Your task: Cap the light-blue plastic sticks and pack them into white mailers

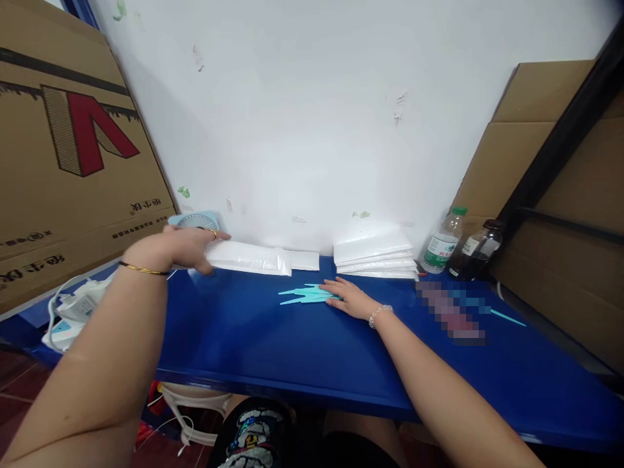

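At the back left of the table, my left hand (188,248) has its thumb and fingers around the left end of a long, white plastic-wrapped packet (248,255). A narrower white piece (305,260) sticks out beyond the packet's right end. My right hand (353,300) lies palm down in the middle, fingers stretched out over several thin, pointed teal strips (305,296). Their tips fan out to the left, while their right ends are hidden beneath the hand. Behind that hand rests a stack of white plastic sleeves (375,257) against the wall.
A green-capped bottle (442,244) and a dark bottle (475,252) stand at the back right. Another teal strip (509,318) lies near a pixelated patch. A light-blue fan (197,220) and white power strip (73,318) are on the left. Cardboard (73,214) flanks the blue table (273,344).
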Demonstrator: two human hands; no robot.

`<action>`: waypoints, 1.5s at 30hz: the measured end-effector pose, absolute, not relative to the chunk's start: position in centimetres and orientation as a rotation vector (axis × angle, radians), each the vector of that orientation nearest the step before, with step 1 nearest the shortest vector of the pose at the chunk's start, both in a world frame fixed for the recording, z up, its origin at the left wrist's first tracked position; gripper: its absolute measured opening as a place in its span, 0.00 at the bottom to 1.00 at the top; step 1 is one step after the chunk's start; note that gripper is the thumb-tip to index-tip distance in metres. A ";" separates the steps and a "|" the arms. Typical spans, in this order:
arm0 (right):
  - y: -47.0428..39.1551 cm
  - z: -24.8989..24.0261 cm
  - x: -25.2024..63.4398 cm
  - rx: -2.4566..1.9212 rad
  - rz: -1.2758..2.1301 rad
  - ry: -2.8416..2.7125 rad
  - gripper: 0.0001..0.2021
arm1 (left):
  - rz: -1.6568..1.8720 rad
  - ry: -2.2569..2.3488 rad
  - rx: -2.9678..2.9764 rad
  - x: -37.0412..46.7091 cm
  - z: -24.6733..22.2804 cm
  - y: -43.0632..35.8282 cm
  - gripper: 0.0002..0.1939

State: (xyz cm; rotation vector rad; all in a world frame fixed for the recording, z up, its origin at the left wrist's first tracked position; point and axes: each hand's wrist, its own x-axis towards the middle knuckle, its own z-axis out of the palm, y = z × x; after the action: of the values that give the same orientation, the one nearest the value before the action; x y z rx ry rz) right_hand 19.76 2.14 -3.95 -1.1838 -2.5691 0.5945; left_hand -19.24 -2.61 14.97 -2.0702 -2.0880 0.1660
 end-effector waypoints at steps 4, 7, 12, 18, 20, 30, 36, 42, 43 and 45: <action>0.5 -3.1 19.0 -1.107 0.677 -2.629 0.26 | 0.238 -2.108 -2.315 -17.8 9.7 -0.1 0.40; -0.8 -2.3 18.5 -1.051 0.767 -2.673 0.26 | 0.145 -2.036 -2.400 -17.2 5.5 1.5 0.41; -0.5 -1.5 19.7 -1.061 0.671 -2.506 0.21 | -0.035 -1.974 -2.485 -15.5 2.9 2.7 0.51; 1.9 -2.3 22.3 -1.314 0.546 -2.339 0.08 | -0.221 -1.587 -3.024 -7.6 2.7 2.3 0.23; 2.2 -2.7 22.4 -1.303 0.602 -2.332 0.05 | -0.176 -1.515 -3.059 -5.1 2.1 2.3 0.18; 2.1 -2.7 20.8 -1.202 0.616 -2.305 0.04 | -0.292 -1.522 -3.017 -2.7 -0.6 2.9 0.07; 3.4 -3.0 21.9 -1.275 0.442 -2.126 0.06 | -0.495 -1.592 -2.729 -3.3 0.6 2.7 0.08; 3.9 -3.2 22.5 -1.405 0.382 -2.045 0.07 | -0.701 -1.613 -2.692 -2.0 -0.3 3.2 0.09; 3.7 -3.0 22.5 -1.411 0.369 -2.057 0.08 | -0.719 -1.603 -2.716 -1.9 -0.6 3.3 0.09; 3.3 -2.4 22.8 -1.401 0.369 -2.090 0.09 | -0.754 -1.590 -2.747 -1.9 -0.9 3.3 0.11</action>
State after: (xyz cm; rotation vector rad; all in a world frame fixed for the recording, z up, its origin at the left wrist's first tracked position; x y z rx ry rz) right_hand 22.78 3.31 -2.42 -1.4010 -2.0899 0.3691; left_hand -1.86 3.32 -0.92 -2.7470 -1.5896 -0.7544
